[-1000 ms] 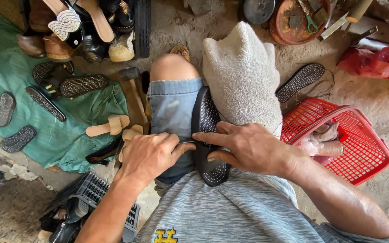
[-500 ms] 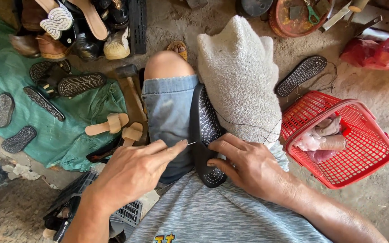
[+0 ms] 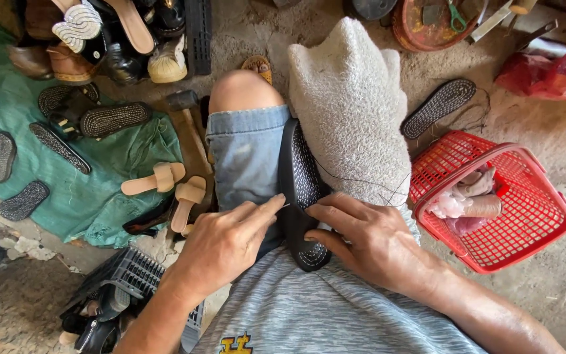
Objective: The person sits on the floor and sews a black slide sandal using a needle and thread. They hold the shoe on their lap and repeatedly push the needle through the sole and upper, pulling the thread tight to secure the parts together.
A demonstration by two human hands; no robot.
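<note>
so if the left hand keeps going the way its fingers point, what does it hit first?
Probably the black shoe sole on the lap: the left hand points up-right, fingertips almost at its edge. Beyond lies the grey towel. Depth is unclear.

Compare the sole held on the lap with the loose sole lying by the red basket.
The held sole is gripped between the left hand and right hand, wedged on edge between the thighs; the loose sole lies flat on the dirt, untouched. The held sole runs up-down in the picture; the loose sole lies slanted. A dark thread runs to the held sole. Both are dark with studded tread.
</note>
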